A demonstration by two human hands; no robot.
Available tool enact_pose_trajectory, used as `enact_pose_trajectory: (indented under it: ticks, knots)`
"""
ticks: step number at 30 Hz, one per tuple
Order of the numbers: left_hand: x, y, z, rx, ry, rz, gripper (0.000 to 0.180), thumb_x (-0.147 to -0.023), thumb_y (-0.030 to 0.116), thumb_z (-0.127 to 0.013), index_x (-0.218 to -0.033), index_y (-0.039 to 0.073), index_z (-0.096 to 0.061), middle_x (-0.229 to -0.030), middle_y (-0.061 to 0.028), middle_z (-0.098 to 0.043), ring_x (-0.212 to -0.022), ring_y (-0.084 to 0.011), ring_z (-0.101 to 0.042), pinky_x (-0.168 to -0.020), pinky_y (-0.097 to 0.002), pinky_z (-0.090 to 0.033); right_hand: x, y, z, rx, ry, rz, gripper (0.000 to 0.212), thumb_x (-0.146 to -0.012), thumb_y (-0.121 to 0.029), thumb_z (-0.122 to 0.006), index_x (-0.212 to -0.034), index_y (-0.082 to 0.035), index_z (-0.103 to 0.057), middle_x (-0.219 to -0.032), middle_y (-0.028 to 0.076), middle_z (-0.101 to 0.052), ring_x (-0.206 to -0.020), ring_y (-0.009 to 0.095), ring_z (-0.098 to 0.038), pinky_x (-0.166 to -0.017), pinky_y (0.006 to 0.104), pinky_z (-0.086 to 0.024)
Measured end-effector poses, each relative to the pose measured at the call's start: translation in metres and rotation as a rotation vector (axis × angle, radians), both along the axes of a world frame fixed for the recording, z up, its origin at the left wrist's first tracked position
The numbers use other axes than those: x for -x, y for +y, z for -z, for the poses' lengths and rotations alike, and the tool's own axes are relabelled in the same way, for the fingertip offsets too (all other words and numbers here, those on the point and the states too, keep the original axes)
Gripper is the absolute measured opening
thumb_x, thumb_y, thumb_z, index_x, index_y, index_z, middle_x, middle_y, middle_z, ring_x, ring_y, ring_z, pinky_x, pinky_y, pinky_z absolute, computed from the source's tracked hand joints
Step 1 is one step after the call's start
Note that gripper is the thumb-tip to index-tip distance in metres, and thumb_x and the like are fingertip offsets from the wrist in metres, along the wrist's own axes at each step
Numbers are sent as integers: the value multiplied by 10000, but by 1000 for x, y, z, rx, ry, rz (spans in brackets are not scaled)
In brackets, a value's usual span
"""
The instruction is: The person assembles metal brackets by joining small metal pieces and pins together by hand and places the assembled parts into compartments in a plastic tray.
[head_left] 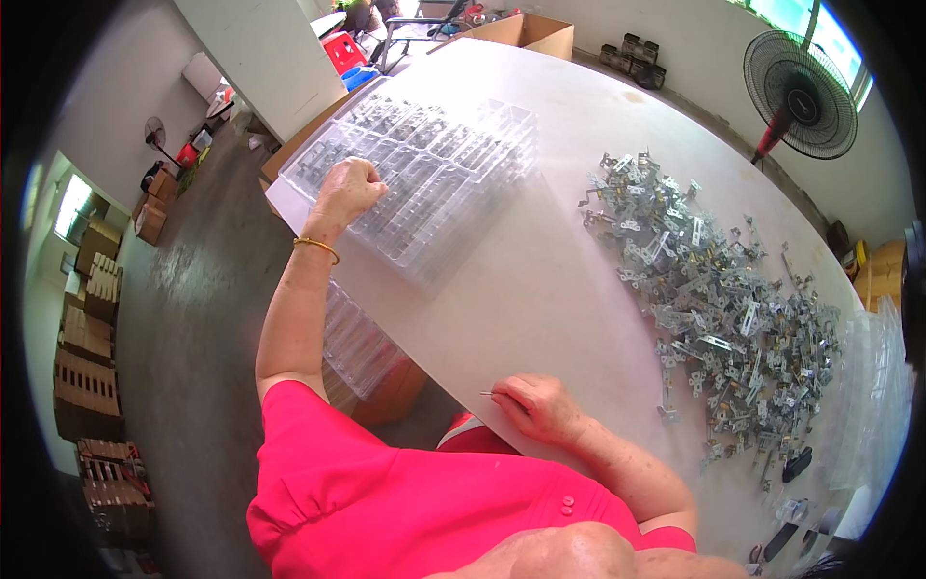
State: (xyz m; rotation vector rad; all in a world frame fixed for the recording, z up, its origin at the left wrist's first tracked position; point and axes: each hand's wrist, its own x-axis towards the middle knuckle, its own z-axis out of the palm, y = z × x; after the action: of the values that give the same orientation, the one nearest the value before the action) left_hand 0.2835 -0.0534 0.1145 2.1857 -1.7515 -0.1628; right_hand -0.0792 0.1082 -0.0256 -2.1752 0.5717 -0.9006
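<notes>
My left hand is closed, knuckles up, over the near left part of a clear plastic compartment tray. Whatever its fingers may hold is hidden beneath them. Small metal parts fill rows of the tray, which looks stacked on others like it. Close to the table's front edge, my right hand pinches a thin metal piece; only its slim end sticks out past the fingertips. A wide heap of small silver metal brackets, some with brass-coloured bits, covers the right side of the white table.
Below the table edge, more clear trays rest on a cardboard box. Clear plastic sheets or bags lie at the far right. A black fan stands beyond the table, and an open carton sits behind it.
</notes>
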Motion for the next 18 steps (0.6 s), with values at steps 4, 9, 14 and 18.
enact_pose_trajectory:
  ticks: [4, 9, 14, 18]
  knots:
    - [-1, -3, 3, 23, -34, 38, 239, -750, 197, -764, -873, -9, -759, -836, -214, -729, -818, -333, -722, -784, -404, -548, 2, 1, 1, -9, 4, 4, 52, -899, -96, -667, -921, -58, -639, -795, 124, -645, -720, 320, -651, -637, 416, -530]
    - [-5, -1, 5, 71, -90, 107, 237, -781, 200, -744, -867, -21, -749, -813, -224, -719, -801, -367, -712, -768, -427, -542, 3, 1, 3, -40, -13, 5, 64, -910, -106, -650, -950, -56, -651, -817, 143, -655, -749, 343, -655, -654, 433, -532]
    - [31, 18, -6, 413, -319, 92, 176, -875, 184, -709, -892, 12, -739, -848, -156, -704, -815, -362, -684, -751, -463, -524, 1, 1, 5, -61, -31, 12, 76, -921, -126, -641, -958, -60, -648, -830, 149, -660, -771, 354, -656, -670, 445, -532]
    - [112, 43, -13, 600, -149, 243, 138, -893, 165, -710, -892, 29, -733, -860, -124, -686, -808, -322, -667, -742, -433, -523, 3, 0, 5, -53, -19, -5, 78, -931, -140, -638, -943, -62, -635, -834, 147, -660, -780, 356, -654, -677, 452, -529]
